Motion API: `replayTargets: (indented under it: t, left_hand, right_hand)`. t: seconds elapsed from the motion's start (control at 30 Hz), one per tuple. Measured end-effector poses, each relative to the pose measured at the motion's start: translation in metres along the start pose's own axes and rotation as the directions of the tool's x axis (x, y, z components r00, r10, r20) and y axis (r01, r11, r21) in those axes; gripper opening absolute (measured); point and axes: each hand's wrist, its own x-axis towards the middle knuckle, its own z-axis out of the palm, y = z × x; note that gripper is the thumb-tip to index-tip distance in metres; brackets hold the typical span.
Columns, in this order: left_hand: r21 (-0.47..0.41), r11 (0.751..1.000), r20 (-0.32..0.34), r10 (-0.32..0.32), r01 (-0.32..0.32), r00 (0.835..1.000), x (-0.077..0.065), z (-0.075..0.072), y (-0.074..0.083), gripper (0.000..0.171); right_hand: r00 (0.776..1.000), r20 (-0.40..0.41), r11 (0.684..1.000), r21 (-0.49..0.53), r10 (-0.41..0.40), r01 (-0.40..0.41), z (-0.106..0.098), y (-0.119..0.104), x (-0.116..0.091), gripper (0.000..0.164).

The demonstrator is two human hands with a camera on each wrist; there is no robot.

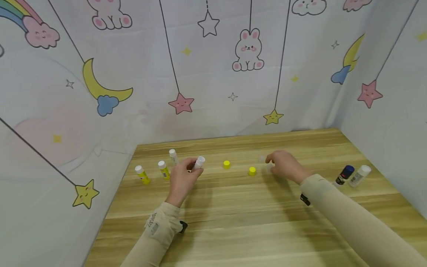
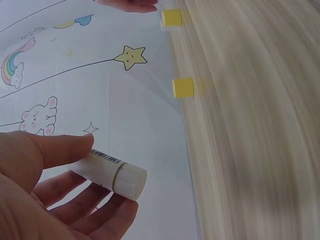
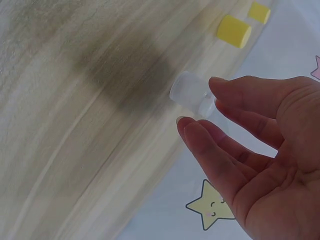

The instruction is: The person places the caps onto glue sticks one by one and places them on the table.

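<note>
White tube (image 2: 111, 173) partly covered, clear caps (image 1: 261, 158) faint in head view

Wood-grain surface (image 1: 213, 222); left of frame, two yellow glue sticks (image 1: 144, 177), one white glue stick (image 1: 173, 157); centre, two yellow caps (image 1: 252, 171); right of centre, translucent caps (image 3: 187, 92); far right, navy-topped tube (image 1: 344, 175), white-topped tube (image 1: 360, 175).

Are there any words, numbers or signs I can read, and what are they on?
None can be read for sure.
Left sleeve: dark letters, too blurred.
Held tube, in the left hand: barcode-like marks, no readable numbers.
Yellow tubes: labels too small.
Back tube: marks too small.
Dark tube and right white tube: print too small.
</note>
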Motion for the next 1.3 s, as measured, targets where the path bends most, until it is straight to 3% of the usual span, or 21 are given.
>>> replayTargets:
  t: [0.67,1.3]
  left_hand:
    - [0.017,1.0,-0.007,0.015,-0.015,1.0,0.0,0.0,-0.002,0.031]
    - [-0.002,1.0,-0.002,0.021,-0.021,1.0,0.001,0.001,0.0,0.031]
  right_hand:
    - [1.0,0.004,1.0,0.012,-0.019,0.019,0.011,-0.001,0.001,0.02]
    - [1.0,-0.017,1.0,0.011,-0.014,0.014,-0.005,-0.004,-0.008,0.028]
